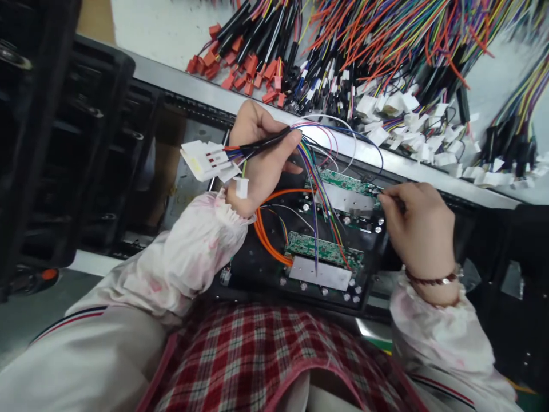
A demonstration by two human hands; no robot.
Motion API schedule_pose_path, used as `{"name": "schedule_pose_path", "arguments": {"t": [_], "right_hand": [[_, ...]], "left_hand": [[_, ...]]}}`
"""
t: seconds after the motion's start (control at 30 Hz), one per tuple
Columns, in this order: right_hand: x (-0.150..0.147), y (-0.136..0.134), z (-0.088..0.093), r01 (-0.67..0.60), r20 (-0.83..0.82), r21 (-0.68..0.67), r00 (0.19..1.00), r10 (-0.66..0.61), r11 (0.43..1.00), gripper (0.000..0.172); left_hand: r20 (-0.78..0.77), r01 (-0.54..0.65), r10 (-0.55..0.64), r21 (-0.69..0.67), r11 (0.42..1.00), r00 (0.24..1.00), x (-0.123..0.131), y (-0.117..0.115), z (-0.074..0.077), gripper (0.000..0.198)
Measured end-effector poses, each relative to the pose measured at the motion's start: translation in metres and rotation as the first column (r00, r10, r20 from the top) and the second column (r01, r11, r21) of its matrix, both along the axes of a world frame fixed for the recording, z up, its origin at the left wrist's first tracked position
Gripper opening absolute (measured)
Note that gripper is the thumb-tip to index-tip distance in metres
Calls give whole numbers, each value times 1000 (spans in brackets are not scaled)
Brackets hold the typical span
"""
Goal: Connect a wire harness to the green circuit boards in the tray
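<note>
My left hand [266, 151] is closed around a wire harness [261, 143] in black sleeving. White plugs [206, 162] on the harness hang to the left, over my wrist. Loose coloured wires [319, 189] fan out from its other end, over two green circuit boards [323, 246] with grey metal plates. My right hand [414, 223] is at the right end of the upper board [343, 182], thumb and forefinger pinched together. A thin dark wire runs up to those fingertips; what exactly they grip is too small to make out.
Both boards sit in a black tray [257, 280], with looped orange wires [266, 240] at its left. Along the back, harnesses with red plugs [249, 68] and white plugs [398, 109] lie on a white surface beyond a metal rail [180, 80]. Black trays [94, 114] stand at the left.
</note>
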State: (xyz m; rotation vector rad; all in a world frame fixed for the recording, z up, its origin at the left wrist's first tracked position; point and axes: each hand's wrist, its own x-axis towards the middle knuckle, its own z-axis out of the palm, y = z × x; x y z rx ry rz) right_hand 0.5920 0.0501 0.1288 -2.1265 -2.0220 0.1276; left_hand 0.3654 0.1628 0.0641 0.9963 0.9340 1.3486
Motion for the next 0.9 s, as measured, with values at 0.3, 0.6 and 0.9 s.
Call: {"name": "schedule_pose_path", "arguments": {"t": [0.3, 0.6, 0.9], "right_hand": [[-5, 15, -32, 105, -188, 89, 978, -87, 990, 15], [-3, 13, -41, 143, -194, 117, 974, -119, 983, 15], [-4, 12, -41, 128, -208, 138, 973, -98, 982, 13]], "left_hand": [[-67, 0, -1, -13, 1000, 998, 0, 1, -2, 48], [14, -31, 31, -18, 999, 999, -1, 4, 0, 38], [-7, -42, 42, 43, 998, 999, -1, 5, -3, 40]]}}
